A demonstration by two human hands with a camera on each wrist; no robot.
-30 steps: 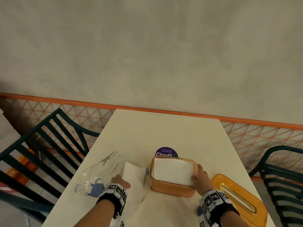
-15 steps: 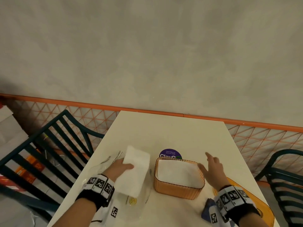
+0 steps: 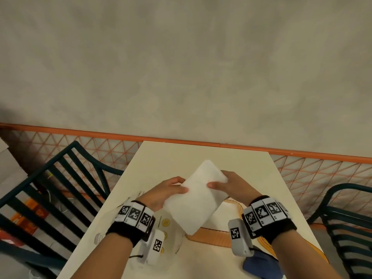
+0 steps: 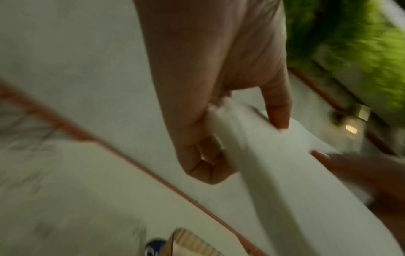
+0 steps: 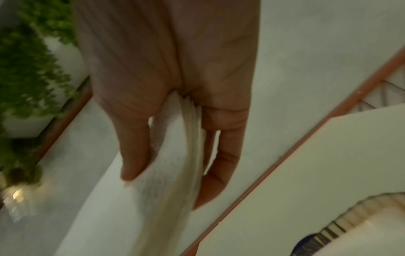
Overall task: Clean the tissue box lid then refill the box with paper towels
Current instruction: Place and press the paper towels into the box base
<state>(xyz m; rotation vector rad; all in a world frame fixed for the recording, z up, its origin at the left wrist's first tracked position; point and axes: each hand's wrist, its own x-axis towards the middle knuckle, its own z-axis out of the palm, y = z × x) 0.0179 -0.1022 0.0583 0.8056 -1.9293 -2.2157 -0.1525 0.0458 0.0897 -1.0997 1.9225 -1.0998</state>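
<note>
A thick white stack of paper towels hangs tilted in the air above the orange tissue box, which it mostly hides. My left hand grips the stack's left edge, thumb on top. My right hand grips the far right edge the same way. In the left wrist view the left hand pinches the stack. In the right wrist view the right hand pinches the stack between thumb and fingers. The orange lid lies at the table's near right, partly under my right arm.
The cream table carries a clear plastic wrapper at the near left and a blue cloth at the near right. Dark green chairs stand on the left and right. An orange mesh railing runs behind.
My left hand lifted the towel stack off the wrapper and carried it right, over the box. My right hand left the box and took hold of the stack's other edge.
</note>
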